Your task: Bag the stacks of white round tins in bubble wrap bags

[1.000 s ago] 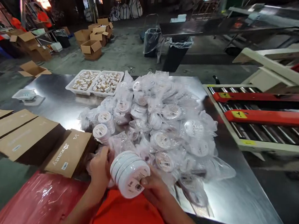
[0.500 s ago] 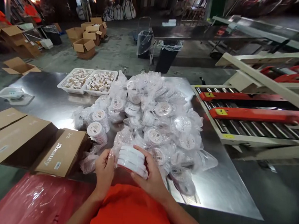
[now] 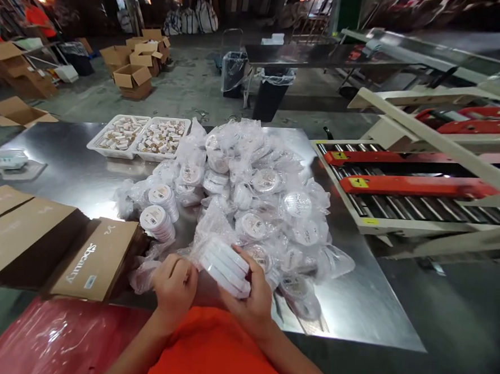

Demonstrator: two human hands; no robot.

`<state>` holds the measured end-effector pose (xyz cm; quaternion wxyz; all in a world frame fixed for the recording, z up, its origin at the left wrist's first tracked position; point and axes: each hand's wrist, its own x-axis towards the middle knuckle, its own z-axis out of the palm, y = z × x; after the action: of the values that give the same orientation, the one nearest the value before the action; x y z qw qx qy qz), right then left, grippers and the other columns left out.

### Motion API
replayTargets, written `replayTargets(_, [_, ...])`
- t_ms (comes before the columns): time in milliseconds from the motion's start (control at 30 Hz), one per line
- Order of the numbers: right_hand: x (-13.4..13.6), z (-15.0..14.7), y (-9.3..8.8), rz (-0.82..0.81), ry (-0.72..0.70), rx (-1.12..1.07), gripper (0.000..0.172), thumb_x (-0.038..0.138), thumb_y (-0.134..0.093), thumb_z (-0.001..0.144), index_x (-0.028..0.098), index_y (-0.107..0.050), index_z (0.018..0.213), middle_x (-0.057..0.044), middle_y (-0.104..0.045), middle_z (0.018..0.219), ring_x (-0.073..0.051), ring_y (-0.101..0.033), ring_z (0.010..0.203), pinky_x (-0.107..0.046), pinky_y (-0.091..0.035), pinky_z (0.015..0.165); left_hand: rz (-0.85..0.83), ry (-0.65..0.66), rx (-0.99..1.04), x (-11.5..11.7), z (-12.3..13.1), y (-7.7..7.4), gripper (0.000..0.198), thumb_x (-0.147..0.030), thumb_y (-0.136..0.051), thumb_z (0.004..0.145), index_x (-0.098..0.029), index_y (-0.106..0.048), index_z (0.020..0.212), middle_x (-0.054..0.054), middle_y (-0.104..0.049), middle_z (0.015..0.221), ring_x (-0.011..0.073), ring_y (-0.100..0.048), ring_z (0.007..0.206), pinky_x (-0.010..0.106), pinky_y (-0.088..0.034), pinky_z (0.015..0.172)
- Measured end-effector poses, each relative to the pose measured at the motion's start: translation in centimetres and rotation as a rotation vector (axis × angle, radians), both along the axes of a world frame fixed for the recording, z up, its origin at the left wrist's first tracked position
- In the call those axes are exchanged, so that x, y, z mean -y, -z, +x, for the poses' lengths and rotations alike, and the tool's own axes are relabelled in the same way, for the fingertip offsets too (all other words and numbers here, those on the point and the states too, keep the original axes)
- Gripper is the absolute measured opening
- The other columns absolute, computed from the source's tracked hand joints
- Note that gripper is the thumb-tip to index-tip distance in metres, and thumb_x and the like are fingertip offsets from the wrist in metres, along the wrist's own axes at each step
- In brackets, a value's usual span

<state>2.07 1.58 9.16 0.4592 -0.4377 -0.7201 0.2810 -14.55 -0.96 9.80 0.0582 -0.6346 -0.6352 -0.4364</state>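
Observation:
My right hand (image 3: 249, 294) grips a stack of white round flat cases (image 3: 225, 265) from its right side, thumb below and fingers over the far edge. Clear plastic bag (image 3: 211, 230) film covers the stack and bunches up beyond it. Just left of the stack, my left hand (image 3: 175, 284) is closed with curled fingers, at the bag's loose edge; the pinched part is mostly hidden. Ahead lies a large heap of bagged round cases (image 3: 267, 182). Two unbagged stacks of cases (image 3: 153, 218) with printed labels stand left of the heap.
Cardboard cartons (image 3: 97, 259) stand at the table's left edge, above a red plastic sheet (image 3: 54, 338). Two white baskets (image 3: 162, 139) of small bottle-like pieces sit at the back. A roller conveyor (image 3: 401, 210) with red bars runs on the right. White trays (image 3: 12, 164) lie far left.
The stack has tilted, its right end now lower. My left hand has turned into a fist and come away from the stack's side. The whole view has shifted slightly.

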Motion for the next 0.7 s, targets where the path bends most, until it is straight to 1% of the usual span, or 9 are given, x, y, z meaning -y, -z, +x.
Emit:
replayTargets(100, [-0.2, 0.0, 0.8, 0.110, 0.025, 0.018, 0.062, 0.021, -0.061, 0.075, 0.021, -0.042, 0.133, -0.014, -0.057, 0.130, -0.029, -0.058, 0.117, -0.041, -0.054, 0.092, -0.241, -0.025, 0.097, 0.3, 1.1, 1.2, 0.024, -0.005, -0.048, 0.076, -0.022, -0.036, 0.063, -0.004, -0.042, 0.060, 0.0107, -0.041, 0.054, 0.023, -0.031, 0.051])
replayTargets(167, [-0.5, 0.0, 1.3, 0.184, 0.009, 0.065, 0.060, 0.022, -0.059, 0.076, 0.020, -0.041, 0.133, -0.015, -0.056, 0.129, -0.030, -0.056, 0.119, -0.044, -0.053, 0.092, -0.341, -0.016, 0.153, 0.1, 1.5, 1.5, 0.020, -0.007, -0.047, 0.075, -0.022, -0.038, 0.067, -0.005, -0.044, 0.060, 0.0107, -0.043, 0.052, 0.022, -0.032, 0.049])
replayTargets(200, [-0.6, 0.0, 1.5, 0.204, 0.002, 0.097, 0.060, 0.022, -0.059, 0.076, 0.019, -0.040, 0.133, -0.015, -0.057, 0.128, -0.030, -0.056, 0.119, -0.044, -0.052, 0.092, -0.334, -0.014, 0.146, 0.0, 1.4, 1.5, 0.019, -0.007, -0.047, 0.076, -0.022, -0.038, 0.067, -0.005, -0.044, 0.059, 0.0110, -0.044, 0.053, 0.022, -0.032, 0.049])
replayTargets(267, [-0.9, -0.1, 1.6, 0.199, -0.011, 0.172, 0.060, 0.021, -0.057, 0.075, 0.018, -0.040, 0.132, -0.015, -0.058, 0.125, -0.030, -0.056, 0.116, -0.044, -0.053, 0.090, -0.225, -0.008, 0.057, -0.5, 1.0, 1.2, 0.022, -0.007, -0.046, 0.078, -0.022, -0.038, 0.065, -0.004, -0.043, 0.058, 0.0119, -0.044, 0.053, 0.023, -0.032, 0.050])
replayTargets(367, [-1.0, -0.2, 1.2, 0.108, -0.011, 0.250, 0.059, 0.018, -0.055, 0.072, 0.016, -0.041, 0.130, -0.015, -0.060, 0.120, -0.028, -0.060, 0.108, -0.040, -0.054, 0.085, 0.000, 0.037, -0.108, -1.3, 0.1, 0.5, 0.023, -0.006, -0.048, 0.081, -0.021, -0.042, 0.065, -0.002, -0.048, 0.060, 0.0128, -0.047, 0.057, 0.023, -0.036, 0.054])
replayTargets(467, [-0.9, -0.4, 0.3, -0.022, -0.011, 0.263, 0.053, 0.019, -0.055, 0.072, 0.017, -0.043, 0.124, -0.012, -0.063, 0.108, -0.025, -0.063, 0.092, -0.036, -0.054, 0.075, 0.116, 0.129, -0.148, -1.7, -0.2, -0.4, 0.017, -0.008, -0.051, 0.082, -0.020, -0.048, 0.071, 0.001, -0.056, 0.066, 0.0133, -0.053, 0.063, 0.023, -0.042, 0.061])
replayTargets(567, [-0.7, -0.6, -0.4, -0.103, -0.003, 0.286, 0.048, 0.020, -0.055, 0.073, 0.016, -0.044, 0.120, -0.009, -0.063, 0.095, -0.023, -0.062, 0.080, -0.034, -0.052, 0.066, 0.062, 0.116, 0.024, -1.7, 0.4, -1.1, 0.019, -0.011, -0.050, 0.085, -0.020, -0.047, 0.069, -0.002, -0.053, 0.061, 0.0109, -0.050, 0.057, 0.021, -0.040, 0.057])
replayTargets(633, [-0.7, -0.8, -0.5, -0.111, -0.012, 0.316, 0.048, 0.020, -0.054, 0.073, 0.015, -0.043, 0.119, -0.010, -0.062, 0.095, -0.024, -0.061, 0.081, -0.034, -0.051, 0.067, -0.047, 0.027, 0.177, -2.0, 0.9, -1.4, 0.024, -0.015, -0.049, 0.087, -0.021, -0.043, 0.064, -0.006, -0.045, 0.055, 0.0090, -0.043, 0.050, 0.020, -0.035, 0.051])
replayTargets(700, [-0.8, -0.7, -0.5, -0.100, -0.042, 0.358, 0.048, 0.019, -0.054, 0.071, 0.015, -0.044, 0.118, -0.011, -0.062, 0.098, -0.025, -0.060, 0.085, -0.036, -0.051, 0.070, -0.161, -0.014, 0.196, -2.6, 1.1, -1.7, 0.029, -0.019, -0.049, 0.088, -0.021, -0.040, 0.061, -0.006, -0.040, 0.053, 0.0085, -0.040, 0.048, 0.021, -0.031, 0.049])
